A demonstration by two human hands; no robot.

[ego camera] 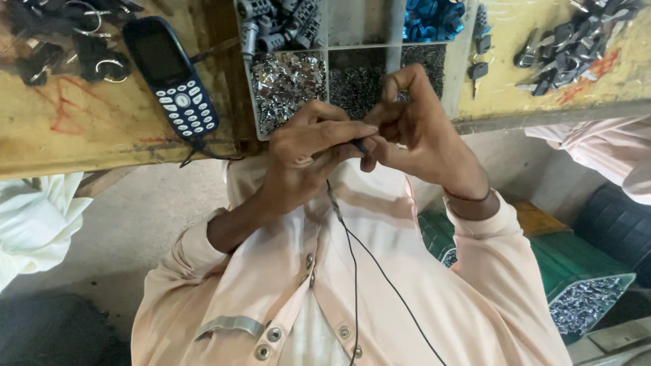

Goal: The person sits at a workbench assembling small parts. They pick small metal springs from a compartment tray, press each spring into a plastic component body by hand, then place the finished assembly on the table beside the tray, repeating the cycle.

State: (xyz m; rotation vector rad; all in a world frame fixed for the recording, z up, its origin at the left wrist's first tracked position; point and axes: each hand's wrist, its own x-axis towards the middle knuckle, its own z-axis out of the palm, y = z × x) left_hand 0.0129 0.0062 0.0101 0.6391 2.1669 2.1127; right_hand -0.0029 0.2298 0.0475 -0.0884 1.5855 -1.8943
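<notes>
While both hands meet over the lap, the left hand (305,159) and right hand (413,132) pinch a small dark part (359,144) between fingertips, close to the eyes for fine work. At twelve o'clock sits a compartment tray (325,41) of metal pieces; at ten o'clock, a mobile phone (173,74).
</notes>
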